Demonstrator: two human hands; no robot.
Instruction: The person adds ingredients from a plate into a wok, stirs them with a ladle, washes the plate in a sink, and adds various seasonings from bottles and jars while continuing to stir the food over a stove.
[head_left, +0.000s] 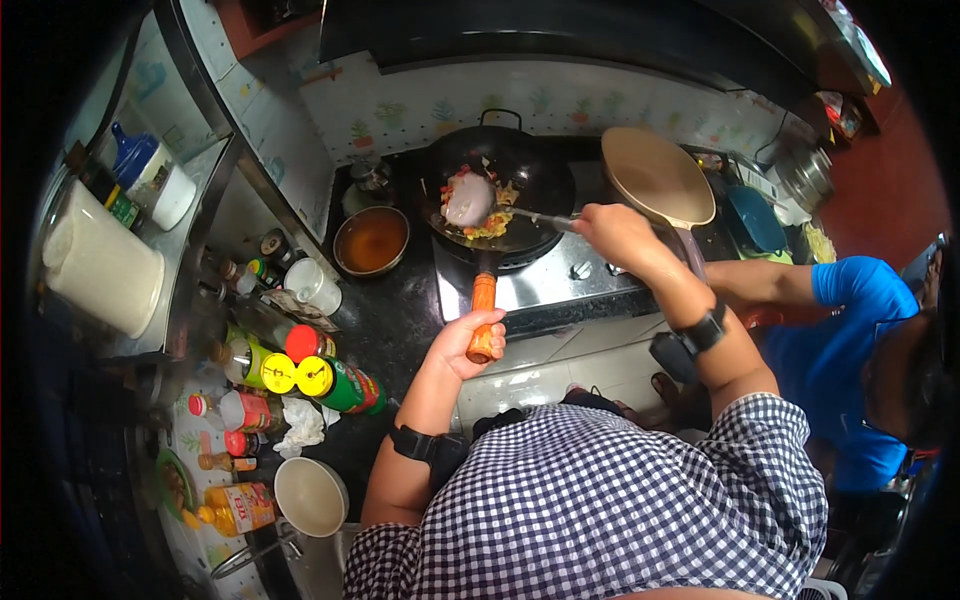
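My left hand (470, 339) grips the orange wooden handle (482, 311) of a black wok (532, 176) on the gas stove. In my right hand (619, 238) is the metal handle of a cooking utensil (547, 220), which reaches into the wok from the right. Chopped yellow and red food (491, 226) lies in the wok's left part. A smooth, pale rounded shape (469, 200) sits over it at the utensil's far end; I cannot tell whether it is the utensil's head or food.
Left of the wok stands a bowl of brown liquid (371, 240). A beige pan (656, 172) rests on the stove's right side. Seasoning bottles (315, 375) and a pale bowl (311, 496) line the left counter. At the right, a person in a blue shirt (810, 367) extends an arm near the counter.
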